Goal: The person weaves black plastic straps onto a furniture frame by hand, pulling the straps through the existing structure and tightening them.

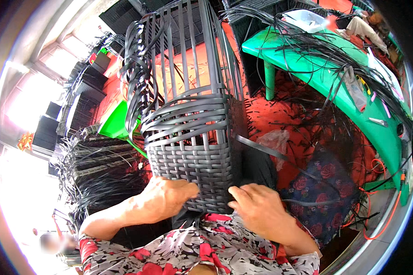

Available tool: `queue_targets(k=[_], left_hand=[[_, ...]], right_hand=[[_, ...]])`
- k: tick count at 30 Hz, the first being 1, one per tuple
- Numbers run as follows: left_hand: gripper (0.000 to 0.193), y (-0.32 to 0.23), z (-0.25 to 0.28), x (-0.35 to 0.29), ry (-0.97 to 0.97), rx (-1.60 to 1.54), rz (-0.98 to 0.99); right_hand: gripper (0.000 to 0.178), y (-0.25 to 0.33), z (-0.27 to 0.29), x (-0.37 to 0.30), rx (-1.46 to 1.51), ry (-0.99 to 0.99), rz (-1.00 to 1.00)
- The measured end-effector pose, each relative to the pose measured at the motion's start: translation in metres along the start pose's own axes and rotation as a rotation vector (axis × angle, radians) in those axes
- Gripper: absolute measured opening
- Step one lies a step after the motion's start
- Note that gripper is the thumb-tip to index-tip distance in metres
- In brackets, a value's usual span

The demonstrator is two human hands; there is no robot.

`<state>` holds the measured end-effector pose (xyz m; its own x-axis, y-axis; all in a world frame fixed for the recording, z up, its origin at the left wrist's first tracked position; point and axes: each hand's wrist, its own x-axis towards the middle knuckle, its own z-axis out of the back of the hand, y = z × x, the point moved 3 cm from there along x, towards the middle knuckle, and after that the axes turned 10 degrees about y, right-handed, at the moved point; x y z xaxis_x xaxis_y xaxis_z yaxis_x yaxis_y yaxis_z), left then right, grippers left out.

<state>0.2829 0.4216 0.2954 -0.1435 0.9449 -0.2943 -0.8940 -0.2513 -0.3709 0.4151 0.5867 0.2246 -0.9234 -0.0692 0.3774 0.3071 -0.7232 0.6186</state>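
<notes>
Both curled: your left hand (170, 196) is over the black woven frame (188, 160), right hand (259, 204) at its right edge, can't tell if either's pinching anything.

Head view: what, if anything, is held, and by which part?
Cannot tell; left hand and right hand curl at the near end of the black woven-strip frame.

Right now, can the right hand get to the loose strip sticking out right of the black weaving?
Probably yes: the right hand is near the loose strip, and I see nothing blocking the way between them, though depth is hard to judge from this one view.
</notes>
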Motion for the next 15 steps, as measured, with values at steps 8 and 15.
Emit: queue_targets(k=[8, 15], left_hand=[[0.02, -0.005, -0.005, 0.017, -0.155, -0.206, -0.066], [0.014, -0.011, 0.0, 0.033, -0.265, -0.081, -0.219]], right_hand=[[0.012, 0.004, -0.008, 0.007, 0.123, -0.012, 0.005], [0.01, -0.001, 0.007, 0.01, 0.186, -0.045, 0.033]])
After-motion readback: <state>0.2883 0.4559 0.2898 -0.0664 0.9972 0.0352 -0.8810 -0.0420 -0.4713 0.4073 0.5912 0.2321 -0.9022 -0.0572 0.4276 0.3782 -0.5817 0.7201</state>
